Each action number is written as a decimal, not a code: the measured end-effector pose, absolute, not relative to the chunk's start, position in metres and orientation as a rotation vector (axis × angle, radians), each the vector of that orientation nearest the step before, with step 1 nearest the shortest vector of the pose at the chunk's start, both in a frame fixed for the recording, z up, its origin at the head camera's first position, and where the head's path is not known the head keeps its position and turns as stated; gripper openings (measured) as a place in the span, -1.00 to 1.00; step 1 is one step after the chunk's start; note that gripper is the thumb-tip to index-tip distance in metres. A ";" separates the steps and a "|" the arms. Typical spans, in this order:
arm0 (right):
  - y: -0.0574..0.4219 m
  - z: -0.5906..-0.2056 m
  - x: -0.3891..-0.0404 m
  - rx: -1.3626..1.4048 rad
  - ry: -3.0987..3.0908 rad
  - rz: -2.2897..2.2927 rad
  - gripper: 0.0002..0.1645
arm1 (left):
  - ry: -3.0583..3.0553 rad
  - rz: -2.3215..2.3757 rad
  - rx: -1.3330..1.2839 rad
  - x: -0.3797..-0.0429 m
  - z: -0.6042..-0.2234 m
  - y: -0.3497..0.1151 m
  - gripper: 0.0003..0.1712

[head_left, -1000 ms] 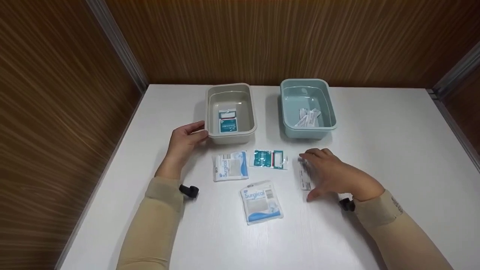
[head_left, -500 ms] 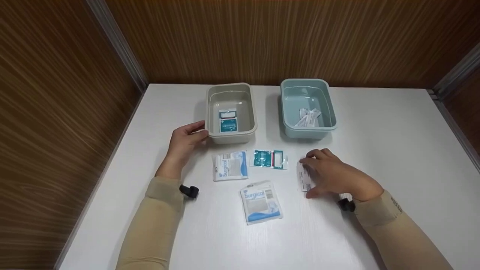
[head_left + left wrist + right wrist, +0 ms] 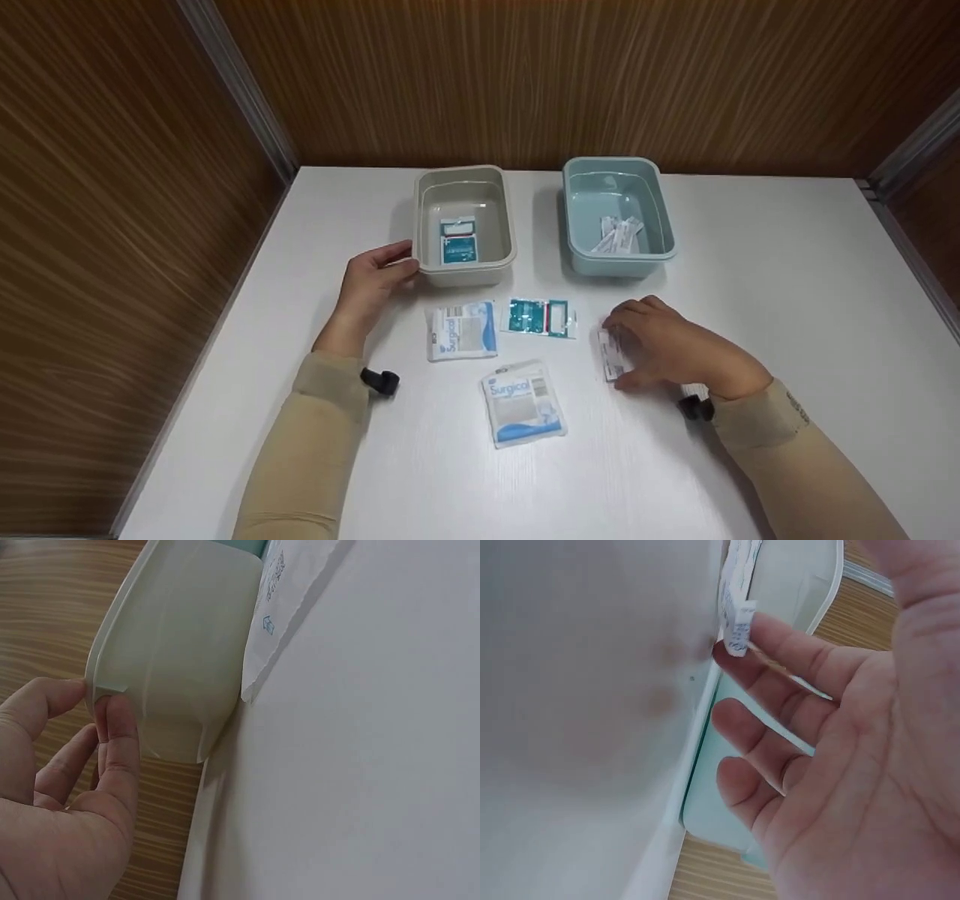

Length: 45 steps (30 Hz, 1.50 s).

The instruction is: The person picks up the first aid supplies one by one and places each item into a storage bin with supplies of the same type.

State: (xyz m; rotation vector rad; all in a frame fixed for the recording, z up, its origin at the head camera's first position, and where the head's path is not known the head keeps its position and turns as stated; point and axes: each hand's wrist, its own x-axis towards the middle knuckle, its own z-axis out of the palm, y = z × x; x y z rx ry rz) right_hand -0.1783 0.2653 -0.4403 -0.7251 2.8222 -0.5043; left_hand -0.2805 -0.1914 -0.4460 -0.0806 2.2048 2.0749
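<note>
My left hand [image 3: 371, 281] pinches the rim of the beige bin [image 3: 469, 275] at its near left corner; the left wrist view shows the thumb and fingers at that rim. A teal and white sachet [image 3: 458, 250] lies inside this bin. On the table, my right hand [image 3: 667, 345] holds a narrow white paper packet [image 3: 611, 356] by its ends, between thumb and fingertips. The packet [image 3: 739, 630] shows at the index fingertip in the right wrist view, where the thumb tip is out of sight. Similar narrow packets [image 3: 621, 236] lie in the light blue bin [image 3: 622, 265].
Two white and blue packets marked Surgical lie in front of the bins, one upper packet [image 3: 463, 332] and one lower packet [image 3: 525, 405]. Beside them is a teal and white sachet [image 3: 538, 318]. Wood-grain panels [image 3: 525, 82] border the white table [image 3: 787, 300] at the back and left.
My right thumb and fingertips have closed in on the narrow white packet, which was lying beneath the spread hand. The left hand stays at the beige bin's rim.
</note>
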 end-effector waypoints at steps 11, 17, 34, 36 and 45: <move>0.285 -0.427 -0.184 -0.682 2.817 -0.637 -0.21 | 2.162 2.115 -0.057 -0.286 -0.444 -0.189 -0.42; 0.298 -0.413 -0.184 -0.604 2.850 -0.767 -0.33 | 2.153 2.128 -0.058 -0.287 -0.444 -0.186 -0.41; 0.318 -0.391 -0.195 -0.626 3.026 -1.190 -0.39 | 2.156 2.141 -0.089 -0.283 -0.449 -0.192 -0.43; 0.317 -0.391 -0.200 -0.579 3.040 -1.246 -0.39 | 2.167 2.135 -0.095 -0.283 -0.448 -0.192 -0.44; 0.317 -0.394 -0.236 -0.328 3.066 -1.424 -0.42 | 2.181 2.125 -0.099 -0.282 -0.447 -0.194 -0.44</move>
